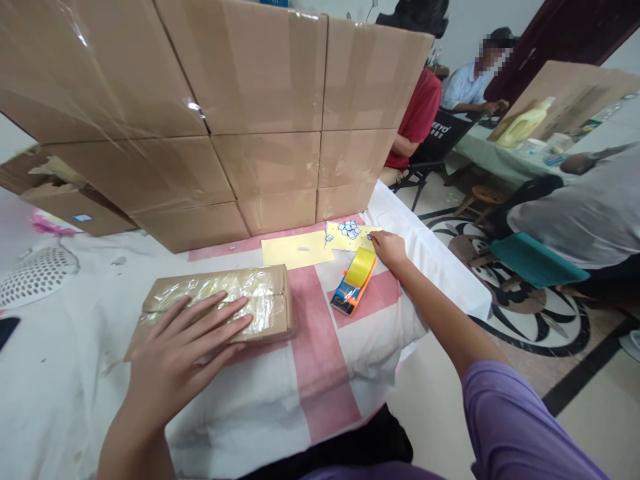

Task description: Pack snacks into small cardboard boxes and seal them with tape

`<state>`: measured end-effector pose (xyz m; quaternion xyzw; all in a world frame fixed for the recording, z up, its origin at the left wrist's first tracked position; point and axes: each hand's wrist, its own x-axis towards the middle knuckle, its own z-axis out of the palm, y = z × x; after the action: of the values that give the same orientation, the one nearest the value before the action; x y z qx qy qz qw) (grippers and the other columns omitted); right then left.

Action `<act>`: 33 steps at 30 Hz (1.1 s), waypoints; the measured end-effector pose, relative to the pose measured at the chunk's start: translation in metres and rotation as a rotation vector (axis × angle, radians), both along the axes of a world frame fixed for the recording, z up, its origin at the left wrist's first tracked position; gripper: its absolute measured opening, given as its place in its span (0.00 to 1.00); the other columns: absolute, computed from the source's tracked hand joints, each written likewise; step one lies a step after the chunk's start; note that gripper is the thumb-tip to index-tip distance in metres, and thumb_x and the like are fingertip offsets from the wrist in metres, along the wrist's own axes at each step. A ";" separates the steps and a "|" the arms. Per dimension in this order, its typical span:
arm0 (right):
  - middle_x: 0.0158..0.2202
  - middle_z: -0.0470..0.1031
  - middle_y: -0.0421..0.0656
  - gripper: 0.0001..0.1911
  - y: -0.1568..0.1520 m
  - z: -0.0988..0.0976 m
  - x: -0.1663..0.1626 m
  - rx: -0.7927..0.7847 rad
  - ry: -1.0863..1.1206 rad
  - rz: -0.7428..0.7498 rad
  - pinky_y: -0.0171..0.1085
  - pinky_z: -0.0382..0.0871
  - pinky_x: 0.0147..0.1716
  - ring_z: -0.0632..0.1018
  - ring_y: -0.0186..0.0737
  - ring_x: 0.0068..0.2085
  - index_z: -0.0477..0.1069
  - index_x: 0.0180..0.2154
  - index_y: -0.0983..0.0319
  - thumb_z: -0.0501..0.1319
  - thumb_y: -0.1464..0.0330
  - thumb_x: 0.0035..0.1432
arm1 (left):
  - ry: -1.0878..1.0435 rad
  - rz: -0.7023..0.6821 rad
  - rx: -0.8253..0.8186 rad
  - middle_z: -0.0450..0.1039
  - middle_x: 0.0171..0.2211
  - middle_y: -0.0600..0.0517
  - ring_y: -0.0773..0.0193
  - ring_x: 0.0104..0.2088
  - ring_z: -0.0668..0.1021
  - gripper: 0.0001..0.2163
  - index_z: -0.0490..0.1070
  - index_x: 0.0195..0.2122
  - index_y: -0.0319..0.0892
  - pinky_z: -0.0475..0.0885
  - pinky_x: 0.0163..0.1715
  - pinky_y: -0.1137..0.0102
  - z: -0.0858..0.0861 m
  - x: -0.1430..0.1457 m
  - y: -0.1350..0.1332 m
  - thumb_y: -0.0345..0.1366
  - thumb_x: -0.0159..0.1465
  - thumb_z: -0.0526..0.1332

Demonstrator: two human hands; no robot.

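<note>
The taped cardboard box (270, 303) is lying on the near left part of the desk (320, 360), its top gleaming with clear tape. The person's left hand (175, 353) is resting on it, released and flat, fingers spreading across the top. The right hand (390, 250), at the end of an arm with a purple sleeve, is touching the right end of a yellow patterned sheet (334, 243); from here I can't tell whether the fingertips are pinching anything. Pale, blue-edged shapes are clustering on that sheet, and a plain yellow sheet (280, 253) is lying just beside it, on the left. A tape dispenser (354, 283) with a yellow roll is sitting just below the patterned sheet, near the right hand. White and pink cloth is covering the desk.

Behind all this, a stack of cardboard boxes (270, 113) is towering over the sheets, and an open carton (85, 210) is standing at its left. Over on the right, beyond the desk, a person in red (423, 110) is sitting by a black chair (437, 140), while a yellow bottle (525, 125) is standing on a farther table (480, 148).
</note>
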<state>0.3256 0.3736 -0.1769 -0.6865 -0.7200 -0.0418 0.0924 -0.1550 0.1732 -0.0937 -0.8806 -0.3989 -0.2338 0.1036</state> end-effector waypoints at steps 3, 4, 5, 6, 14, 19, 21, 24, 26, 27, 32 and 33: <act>0.48 0.82 0.50 0.20 0.001 -0.002 0.000 0.007 -0.010 -0.009 0.38 0.63 0.37 0.79 0.48 0.47 0.75 0.57 0.58 0.51 0.65 0.71 | -0.005 0.002 0.019 0.75 0.60 0.56 0.49 0.61 0.76 0.19 0.72 0.60 0.58 0.62 0.64 0.49 0.000 0.001 0.000 0.40 0.68 0.63; 0.47 0.82 0.49 0.20 0.002 -0.002 0.000 0.008 -0.010 -0.007 0.38 0.63 0.37 0.79 0.48 0.46 0.75 0.56 0.58 0.51 0.65 0.71 | -0.006 -0.001 0.027 0.75 0.60 0.56 0.49 0.61 0.76 0.19 0.72 0.60 0.58 0.62 0.63 0.49 0.000 0.001 0.000 0.40 0.68 0.63; 0.47 0.82 0.49 0.19 0.002 -0.002 -0.001 0.009 -0.008 -0.003 0.38 0.63 0.37 0.79 0.47 0.46 0.76 0.55 0.58 0.52 0.65 0.71 | -0.007 -0.003 0.035 0.76 0.60 0.56 0.49 0.61 0.76 0.18 0.72 0.60 0.57 0.62 0.63 0.50 0.000 0.001 0.000 0.40 0.68 0.63; 0.46 0.82 0.49 0.18 0.002 -0.002 -0.001 0.010 -0.003 0.001 0.38 0.62 0.37 0.79 0.47 0.46 0.77 0.53 0.58 0.52 0.66 0.71 | -0.007 -0.005 0.041 0.76 0.60 0.56 0.49 0.60 0.76 0.18 0.73 0.59 0.57 0.62 0.63 0.50 0.001 0.002 0.000 0.40 0.68 0.62; 0.49 0.79 0.51 0.14 -0.004 0.005 -0.002 0.117 0.148 -0.009 0.38 0.63 0.36 0.78 0.45 0.42 0.78 0.44 0.61 0.54 0.69 0.67 | -0.020 0.002 0.042 0.76 0.60 0.57 0.50 0.61 0.75 0.17 0.73 0.58 0.57 0.61 0.64 0.50 0.000 0.002 -0.003 0.40 0.69 0.62; 0.43 0.81 0.50 0.12 -0.014 0.021 -0.002 0.268 0.367 -0.112 0.39 0.67 0.35 0.77 0.42 0.34 0.74 0.43 0.63 0.54 0.67 0.66 | -0.035 0.016 0.026 0.75 0.61 0.58 0.51 0.63 0.74 0.18 0.72 0.60 0.58 0.60 0.65 0.49 -0.002 0.002 -0.004 0.40 0.68 0.63; 0.40 0.80 0.49 0.13 -0.022 0.032 -0.006 0.320 0.445 -0.148 0.38 0.68 0.33 0.76 0.40 0.31 0.73 0.42 0.63 0.53 0.63 0.68 | -0.044 0.020 0.019 0.75 0.61 0.58 0.52 0.63 0.74 0.18 0.72 0.60 0.59 0.60 0.66 0.49 -0.003 0.002 -0.004 0.40 0.68 0.63; 0.35 0.79 0.46 0.13 -0.041 0.053 -0.023 0.377 0.751 -0.060 0.36 0.68 0.29 0.73 0.36 0.27 0.72 0.39 0.62 0.57 0.59 0.67 | -0.051 0.023 0.015 0.75 0.60 0.59 0.52 0.63 0.74 0.18 0.72 0.59 0.60 0.60 0.66 0.50 -0.002 0.002 -0.005 0.40 0.69 0.63; 0.31 0.78 0.42 0.13 -0.061 0.068 -0.041 0.353 1.012 0.106 0.35 0.66 0.25 0.71 0.33 0.24 0.73 0.38 0.61 0.62 0.58 0.64 | -0.048 0.020 0.013 0.75 0.60 0.59 0.51 0.63 0.74 0.18 0.72 0.59 0.59 0.61 0.66 0.50 -0.002 0.002 -0.004 0.40 0.69 0.63; 0.30 0.78 0.41 0.12 -0.072 0.075 -0.052 0.319 1.100 0.193 0.34 0.66 0.25 0.71 0.33 0.24 0.74 0.38 0.61 0.63 0.58 0.63 | -0.045 0.019 0.012 0.75 0.60 0.58 0.51 0.63 0.74 0.18 0.72 0.59 0.59 0.61 0.65 0.50 -0.002 0.002 -0.004 0.40 0.69 0.63; 0.36 0.81 0.43 0.08 -0.119 0.085 -0.112 0.132 1.096 0.495 0.36 0.73 0.34 0.81 0.38 0.35 0.77 0.41 0.58 0.62 0.62 0.67 | -0.041 0.023 0.008 0.76 0.60 0.58 0.51 0.63 0.74 0.18 0.73 0.59 0.58 0.61 0.65 0.50 -0.001 0.003 -0.003 0.40 0.68 0.64; 0.37 0.82 0.43 0.07 -0.125 0.082 -0.122 0.098 1.055 0.558 0.36 0.73 0.35 0.81 0.39 0.37 0.77 0.42 0.58 0.61 0.63 0.68 | -0.043 0.023 0.008 0.76 0.60 0.58 0.52 0.63 0.74 0.18 0.73 0.59 0.58 0.61 0.65 0.50 -0.001 0.003 -0.004 0.39 0.68 0.64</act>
<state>0.2032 0.2483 -0.0947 -0.3946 -0.7272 0.2975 0.4764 -0.1519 0.1696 -0.0947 -0.8702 -0.4104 -0.2531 0.1012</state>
